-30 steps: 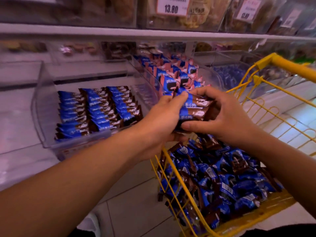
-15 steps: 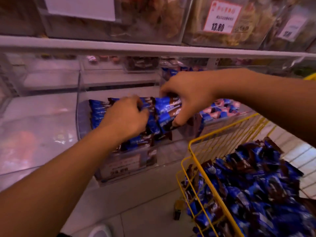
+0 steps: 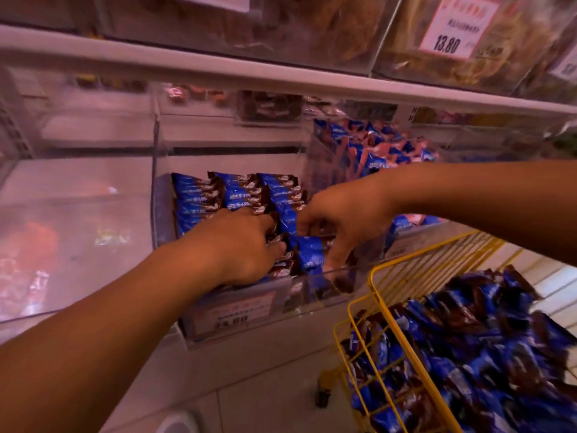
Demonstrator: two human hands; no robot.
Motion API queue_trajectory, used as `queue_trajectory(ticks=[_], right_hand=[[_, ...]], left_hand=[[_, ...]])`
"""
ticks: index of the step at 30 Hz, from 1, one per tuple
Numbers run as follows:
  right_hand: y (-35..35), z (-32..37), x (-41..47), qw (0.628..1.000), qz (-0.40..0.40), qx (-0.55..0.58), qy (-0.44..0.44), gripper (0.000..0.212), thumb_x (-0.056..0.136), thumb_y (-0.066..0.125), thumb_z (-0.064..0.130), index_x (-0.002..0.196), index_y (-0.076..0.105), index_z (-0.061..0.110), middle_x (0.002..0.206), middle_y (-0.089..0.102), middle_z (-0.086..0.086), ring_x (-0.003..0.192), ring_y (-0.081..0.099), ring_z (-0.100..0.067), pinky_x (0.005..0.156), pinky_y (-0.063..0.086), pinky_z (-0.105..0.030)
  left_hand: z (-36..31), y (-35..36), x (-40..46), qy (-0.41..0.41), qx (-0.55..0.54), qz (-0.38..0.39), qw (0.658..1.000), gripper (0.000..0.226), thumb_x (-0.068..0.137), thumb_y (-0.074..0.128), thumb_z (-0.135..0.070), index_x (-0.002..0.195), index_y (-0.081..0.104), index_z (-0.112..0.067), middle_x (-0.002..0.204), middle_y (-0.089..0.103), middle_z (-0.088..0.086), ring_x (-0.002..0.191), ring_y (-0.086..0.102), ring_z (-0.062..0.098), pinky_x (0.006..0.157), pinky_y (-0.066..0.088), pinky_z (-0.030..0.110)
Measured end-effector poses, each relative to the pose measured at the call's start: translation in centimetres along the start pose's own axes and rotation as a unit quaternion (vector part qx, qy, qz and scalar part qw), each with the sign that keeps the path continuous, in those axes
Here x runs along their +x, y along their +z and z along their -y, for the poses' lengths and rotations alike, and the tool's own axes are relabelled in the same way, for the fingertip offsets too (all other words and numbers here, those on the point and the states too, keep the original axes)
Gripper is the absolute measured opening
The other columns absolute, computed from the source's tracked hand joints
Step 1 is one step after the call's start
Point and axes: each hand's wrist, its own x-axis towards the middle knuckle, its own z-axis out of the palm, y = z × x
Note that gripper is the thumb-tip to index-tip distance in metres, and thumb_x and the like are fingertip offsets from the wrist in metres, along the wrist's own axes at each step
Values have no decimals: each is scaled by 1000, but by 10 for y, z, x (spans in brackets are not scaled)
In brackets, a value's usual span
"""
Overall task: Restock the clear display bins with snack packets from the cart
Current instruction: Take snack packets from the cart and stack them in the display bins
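Note:
A clear display bin [image 3: 162, 195] on the shelf holds rows of blue and brown snack packets [image 3: 237, 190]. Both my hands are inside its front right corner. My left hand [image 3: 240, 245] lies knuckles up on the front packets, fingers curled down onto them. My right hand [image 3: 340, 220] reaches in from the right, its thumb and fingers pinching a short stack of blue packets [image 3: 309, 253] standing at the bin's front wall. The yellow wire cart [image 3: 387, 310] at lower right is heaped with the same packets [image 3: 477, 339].
A neighbouring clear bin [image 3: 315, 170] to the right holds blue and pink packets. An empty-looking clear bin [image 3: 62, 214] stands to the left. The upper shelf edge [image 3: 281, 76] runs overhead with bins and a 13.80 price tag [image 3: 452, 29]. A price label [image 3: 234, 314] fronts the bin.
Both hands carried a stack of packets from above the cart into the bin, then lowered to its front right corner. The view has moved closer to the shelf.

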Motion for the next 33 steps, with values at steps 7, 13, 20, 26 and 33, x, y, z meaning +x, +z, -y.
queue_trajectory(ticks=[7, 13, 20, 26, 33], right_hand=[[-7, 5, 6, 996, 71, 39, 43, 24, 79, 83, 29, 83, 64, 14, 77, 68, -4, 67, 63, -18, 67, 58, -34], [12, 6, 15, 991, 101, 91, -3, 24, 77, 84, 15, 89, 63, 13, 77, 65, -1, 68, 58, -13, 74, 56, -35], [9, 7, 6, 976, 63, 206, -30, 24, 86, 72, -1, 105, 60, 9, 95, 61, -9, 82, 57, -16, 76, 49, -28], [10, 4, -82, 957, -289, 2, -22, 9, 88, 69, 31, 84, 68, 22, 75, 65, 10, 66, 56, -3, 59, 38, -14], [139, -23, -168, 957, 128, 128, 227, 88, 63, 87, 54, 140, 49, 33, 142, 55, 6, 122, 57, -12, 102, 48, -31]], left_hand=[[-3, -5, -3, -23, 36, 56, 998, 77, 87, 46, -71, 152, 24, -37, 158, 27, 3, 142, 30, 32, 116, 29, 46], [-11, -9, -5, -43, 69, 156, 984, 75, 94, 33, -68, 155, -2, -40, 165, -5, 0, 151, 6, 30, 119, 9, 48], [-11, -10, -4, -39, 80, 163, 983, 75, 95, 32, -67, 155, -4, -39, 165, -5, 0, 151, 6, 29, 119, 8, 48], [-27, -18, -14, 17, -31, -113, 993, 31, 95, 54, -49, 113, 64, -26, 109, 67, 2, 99, 61, 22, 85, 52, 40], [-144, 3, -34, 331, -39, -203, 921, 28, 86, 53, -50, 87, 65, -25, 86, 69, -4, 82, 65, 22, 72, 54, 39]])
